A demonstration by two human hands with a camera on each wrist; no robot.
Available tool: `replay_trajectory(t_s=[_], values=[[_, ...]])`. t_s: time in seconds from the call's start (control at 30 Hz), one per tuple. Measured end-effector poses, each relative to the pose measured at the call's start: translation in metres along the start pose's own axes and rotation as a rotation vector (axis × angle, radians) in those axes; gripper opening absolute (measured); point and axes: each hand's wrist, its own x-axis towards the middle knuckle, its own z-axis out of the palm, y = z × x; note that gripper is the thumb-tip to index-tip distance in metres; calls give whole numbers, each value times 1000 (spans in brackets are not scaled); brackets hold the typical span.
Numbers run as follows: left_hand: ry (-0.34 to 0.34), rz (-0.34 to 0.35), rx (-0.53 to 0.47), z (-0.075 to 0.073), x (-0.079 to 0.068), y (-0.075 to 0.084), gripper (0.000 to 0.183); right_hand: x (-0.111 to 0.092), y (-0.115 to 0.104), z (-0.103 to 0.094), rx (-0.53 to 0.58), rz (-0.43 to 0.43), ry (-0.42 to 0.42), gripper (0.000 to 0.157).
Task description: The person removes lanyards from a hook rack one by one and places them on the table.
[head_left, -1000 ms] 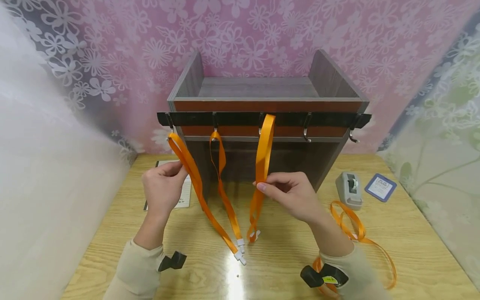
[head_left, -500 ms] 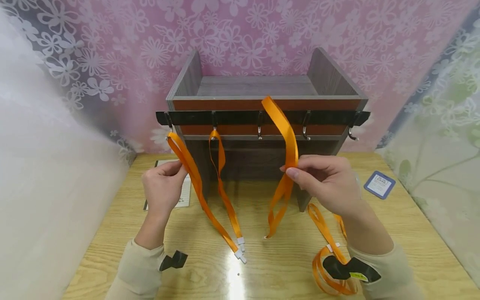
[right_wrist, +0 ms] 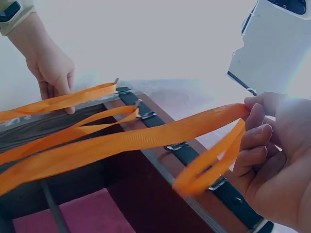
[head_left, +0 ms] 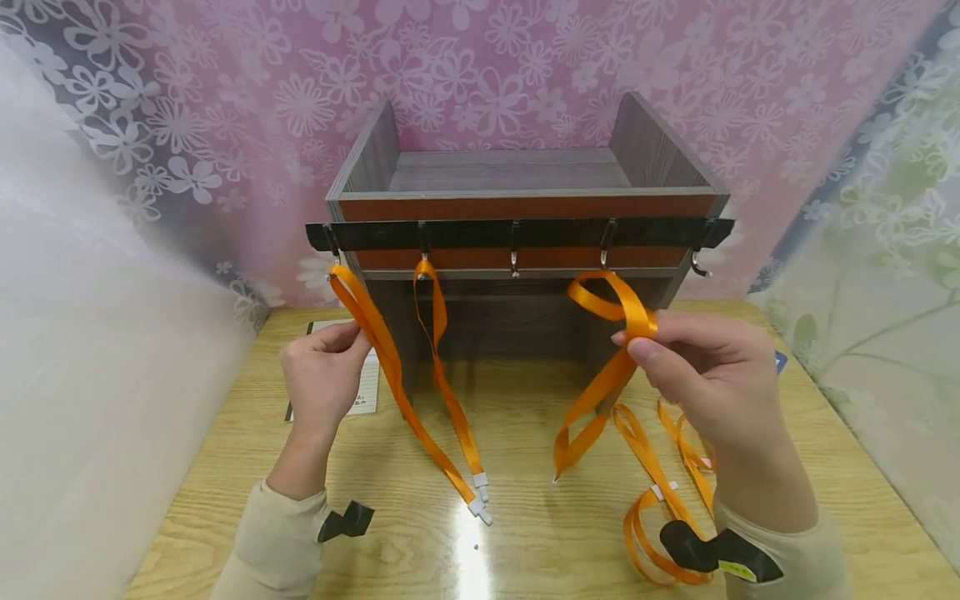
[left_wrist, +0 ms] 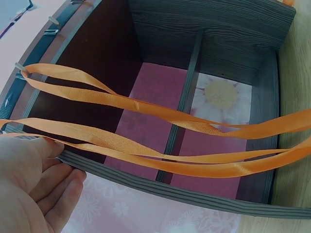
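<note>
My right hand pinches an orange lanyard between thumb and fingers, its loop folding over in front of the fourth hook. The lower end of this strap hangs above the table. At the left, my left hand pinches the edge of another orange lanyard, which hangs from the leftmost hook, a white clip at its bottom. A third lanyard hangs on the second hook. The left wrist view shows the left fingers beside the shelf's side edge.
The black hook rail crosses the front of a grey wooden shelf. More orange lanyards lie on the table at the right. A paper pad lies behind the left hand. A blue card holder shows past the right hand.
My right hand has taken its lanyard off the middle hook and moved to the right with it, the upper loop now folding down. The left hand has stayed in place.
</note>
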Motion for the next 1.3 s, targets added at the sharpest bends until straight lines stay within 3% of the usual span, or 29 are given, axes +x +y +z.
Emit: replay_trajectory(t_s=[0.17, 0.6, 1.13, 1.3], values=[[0, -7, 14, 0, 0, 0, 23, -5, -7, -4, 56, -50, 24, 16], [17, 7, 8, 1, 1, -1, 20, -25, -2, -25, 20, -32, -16, 14], [25, 20, 4, 2, 0, -2, 20, -63, 8, -48, -143, 167, 49, 25], [27, 26, -1, 2, 1, -2, 20, -74, 15, -49, -144, 215, 23, 28]])
